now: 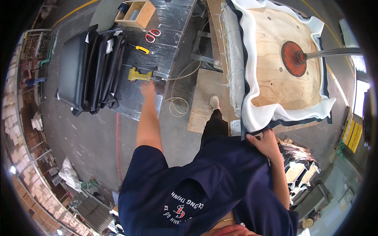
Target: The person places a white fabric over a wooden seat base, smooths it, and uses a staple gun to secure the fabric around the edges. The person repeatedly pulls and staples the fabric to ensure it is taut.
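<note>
Navy work shirt up front, yellow staple gun by my left hand

Shirt's closest to the cam; past it, my left hand is right at the near side of the gun, which lies on the plastic-wrapped bench, long axis running left to right, air hose off its right end; left is way nearer to it than right; those left fingers are blurred, so can't tell if they're apart, closed or touching it; my right hand has thumb and fingers pinched on the dark fabric edge, near left corner of the foam-edged plywood panel; writing-wise, white lettering around a red-and-white emblem on my shirt; nothing readable on the gun.
</note>
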Tool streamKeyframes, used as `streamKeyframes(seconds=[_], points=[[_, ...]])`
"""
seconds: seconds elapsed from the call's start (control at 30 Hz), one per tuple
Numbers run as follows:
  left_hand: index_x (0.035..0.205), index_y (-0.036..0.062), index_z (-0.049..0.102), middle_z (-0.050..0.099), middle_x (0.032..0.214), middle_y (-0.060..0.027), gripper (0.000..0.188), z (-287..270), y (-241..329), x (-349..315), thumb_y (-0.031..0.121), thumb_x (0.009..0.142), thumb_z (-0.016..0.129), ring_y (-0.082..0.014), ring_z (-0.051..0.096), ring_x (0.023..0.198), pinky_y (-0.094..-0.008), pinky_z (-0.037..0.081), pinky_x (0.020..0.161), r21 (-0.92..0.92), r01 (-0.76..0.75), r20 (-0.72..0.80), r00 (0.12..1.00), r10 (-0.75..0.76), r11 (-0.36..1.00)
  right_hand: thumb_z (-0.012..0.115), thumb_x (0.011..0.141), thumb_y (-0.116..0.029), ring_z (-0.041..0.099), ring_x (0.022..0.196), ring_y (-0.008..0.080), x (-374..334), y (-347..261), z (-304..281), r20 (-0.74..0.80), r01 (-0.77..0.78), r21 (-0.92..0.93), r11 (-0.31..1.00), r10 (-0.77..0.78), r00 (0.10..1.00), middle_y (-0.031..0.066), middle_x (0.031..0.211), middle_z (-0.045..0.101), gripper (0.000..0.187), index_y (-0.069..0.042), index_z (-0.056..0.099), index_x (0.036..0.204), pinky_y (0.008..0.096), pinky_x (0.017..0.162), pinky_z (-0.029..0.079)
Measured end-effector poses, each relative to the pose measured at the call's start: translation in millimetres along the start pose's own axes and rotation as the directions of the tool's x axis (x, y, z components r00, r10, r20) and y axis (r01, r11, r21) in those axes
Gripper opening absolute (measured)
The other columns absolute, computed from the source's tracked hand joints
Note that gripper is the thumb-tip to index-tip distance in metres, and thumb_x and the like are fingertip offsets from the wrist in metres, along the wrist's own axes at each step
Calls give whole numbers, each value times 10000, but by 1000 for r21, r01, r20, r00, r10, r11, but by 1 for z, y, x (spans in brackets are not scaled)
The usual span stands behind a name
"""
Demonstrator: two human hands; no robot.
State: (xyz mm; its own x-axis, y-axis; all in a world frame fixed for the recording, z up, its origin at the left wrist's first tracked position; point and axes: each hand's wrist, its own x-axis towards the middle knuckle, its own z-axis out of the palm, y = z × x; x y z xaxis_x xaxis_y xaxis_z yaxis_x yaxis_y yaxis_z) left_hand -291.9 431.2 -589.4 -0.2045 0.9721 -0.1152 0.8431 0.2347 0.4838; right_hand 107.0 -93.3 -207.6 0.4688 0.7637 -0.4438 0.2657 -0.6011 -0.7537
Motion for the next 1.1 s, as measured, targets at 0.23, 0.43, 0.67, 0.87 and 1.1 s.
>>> streamKeyframes(seconds=[0.23,0.43,0.67,0.87,1.1], points=[[1591,-14,566,649,1522,-202,726,25,-11,69,507,1111,730,-349,633,1410,-581,531,1196,-593,636,547,768,-333,494,849,866,-772,621,1394,493,-4,45,22,170,52,-342,938,7,985,290,1270,792,876,54,840,1159,542,1229,422],[1139,-17,742,719,1065,-123,601,52,31,67,534,961,905,-220,688,876,-344,599,704,-313,595,234,804,-547,740,795,946,-747,627,1339,473,6,64,30,231,120,-329,937,-44,972,294,1318,753,825,-8,816,1313,521,1186,455],[1030,44,700,628,848,-19,407,3,20,43,356,893,921,-147,587,721,-334,442,584,-598,482,423,868,-259,640,807,1030,-509,616,1339,426,62,24,47,374,368,-74,927,-317,872,159,1399,713,433,-173,792,1303,555,1204,445],[1251,77,714,710,1078,-5,358,-68,10,-74,251,977,864,-146,681,984,-323,558,818,-727,480,536,844,-30,490,817,1023,-321,689,1276,336,131,-27,96,134,628,238,741,-665,735,115,1301,727,302,-96,757,1215,504,1125,525],[1513,34,598,692,1224,-76,714,-208,81,-317,269,913,905,-196,688,1097,-341,573,921,-834,403,531,771,352,376,802,1089,-338,731,1233,324,41,-71,83,509,181,388,904,-374,776,176,1341,718,974,-82,226,1831,449,1064,585]])
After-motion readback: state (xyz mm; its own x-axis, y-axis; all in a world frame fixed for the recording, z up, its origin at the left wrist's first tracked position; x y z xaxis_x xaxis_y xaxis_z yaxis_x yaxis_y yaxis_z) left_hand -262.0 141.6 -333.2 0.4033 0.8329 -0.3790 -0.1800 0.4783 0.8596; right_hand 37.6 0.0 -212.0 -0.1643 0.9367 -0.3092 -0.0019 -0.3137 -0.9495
